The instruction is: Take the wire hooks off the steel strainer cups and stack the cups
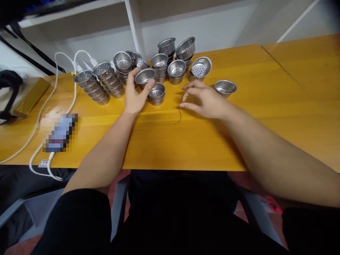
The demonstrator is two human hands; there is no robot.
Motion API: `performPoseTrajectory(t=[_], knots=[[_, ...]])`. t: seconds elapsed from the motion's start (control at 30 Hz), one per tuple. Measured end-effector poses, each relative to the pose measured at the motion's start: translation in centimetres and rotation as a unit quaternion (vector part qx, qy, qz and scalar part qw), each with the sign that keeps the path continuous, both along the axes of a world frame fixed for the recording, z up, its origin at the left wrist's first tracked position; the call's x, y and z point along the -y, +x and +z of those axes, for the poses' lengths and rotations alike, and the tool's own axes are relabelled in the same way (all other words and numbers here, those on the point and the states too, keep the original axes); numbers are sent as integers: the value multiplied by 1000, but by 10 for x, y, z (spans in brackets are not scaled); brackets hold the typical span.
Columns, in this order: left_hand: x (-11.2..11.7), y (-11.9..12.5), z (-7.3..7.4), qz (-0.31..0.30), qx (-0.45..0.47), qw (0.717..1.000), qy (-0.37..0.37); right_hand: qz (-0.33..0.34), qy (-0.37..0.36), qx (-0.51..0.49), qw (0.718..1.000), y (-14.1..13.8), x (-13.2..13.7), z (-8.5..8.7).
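Observation:
My left hand grips a perforated metal cup by its sides, thumb on the near right and fingers on the left. Just below and to the right of that cup, a short stack of the same cups stands on the table. My right hand holds nothing; its fingers are apart and slightly curled above the table. Right behind its fingers is another perforated cup, and a single cup sits to its right, partly behind the wrist.
Leaning stacks of cups stand at the left, with more cups along the back. A phone with white cables lies on the wooden table. A thin curved strand lies in the middle. White shelving rises behind.

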State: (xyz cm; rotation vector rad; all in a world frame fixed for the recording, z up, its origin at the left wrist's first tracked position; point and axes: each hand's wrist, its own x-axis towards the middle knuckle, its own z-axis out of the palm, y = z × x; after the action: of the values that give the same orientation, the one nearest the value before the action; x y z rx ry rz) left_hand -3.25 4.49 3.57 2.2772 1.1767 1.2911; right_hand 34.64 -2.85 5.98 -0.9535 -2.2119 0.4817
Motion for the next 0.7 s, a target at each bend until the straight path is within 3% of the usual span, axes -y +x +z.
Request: performPoseTrajectory(t=[0.07, 0.23, 0.7], knots=[[-5, 3, -7, 30, 61, 997, -18, 12, -20, 27, 999, 4, -5, -4], [-3, 10, -13, 3, 21, 999, -23, 28, -47, 55, 997, 6, -8, -8], [-1, 15, 1, -62, 22, 996, -66, 41, -57, 68, 995, -4, -9, -11]])
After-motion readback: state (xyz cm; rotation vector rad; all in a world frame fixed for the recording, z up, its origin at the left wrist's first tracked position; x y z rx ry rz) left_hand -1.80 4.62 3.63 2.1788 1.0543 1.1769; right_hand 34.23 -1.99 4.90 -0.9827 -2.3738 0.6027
